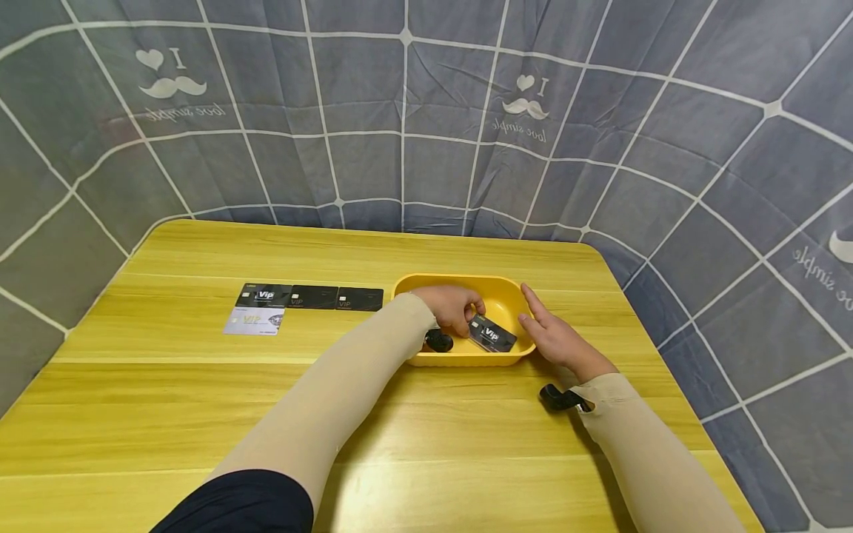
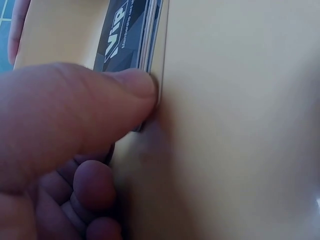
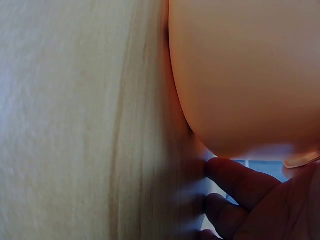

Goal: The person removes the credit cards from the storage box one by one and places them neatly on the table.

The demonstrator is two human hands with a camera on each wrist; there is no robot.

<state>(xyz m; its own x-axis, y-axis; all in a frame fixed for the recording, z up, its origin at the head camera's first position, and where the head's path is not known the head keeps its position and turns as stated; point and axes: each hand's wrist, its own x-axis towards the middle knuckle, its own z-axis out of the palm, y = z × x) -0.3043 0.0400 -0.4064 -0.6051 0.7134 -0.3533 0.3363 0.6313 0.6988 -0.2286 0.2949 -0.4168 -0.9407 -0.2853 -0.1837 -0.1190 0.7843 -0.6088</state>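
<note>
My left hand (image 1: 450, 305) reaches into a yellow plastic bin (image 1: 460, 360) and pinches the end of a small stack of VIP cards (image 1: 492, 334). In the left wrist view the thumb lies over the end of the stacked cards (image 2: 120, 45), whose edges show as thin layers; part of the far side of the grip is hidden. My right hand (image 1: 563, 344) rests against the bin's right end, its fingers extended along the outside and its thumb at the rim. The right wrist view shows the bin's outer wall (image 3: 245, 80) beside those fingers.
Left of the bin, three dark cards lie in a row: a Vip card (image 1: 263, 295), a black card (image 1: 314, 297) and another black card (image 1: 360, 299). A silver VIP card (image 1: 253, 321) lies below the leftmost. A grey checked cloth (image 1: 366, 96) hangs behind the wooden table (image 1: 166, 414).
</note>
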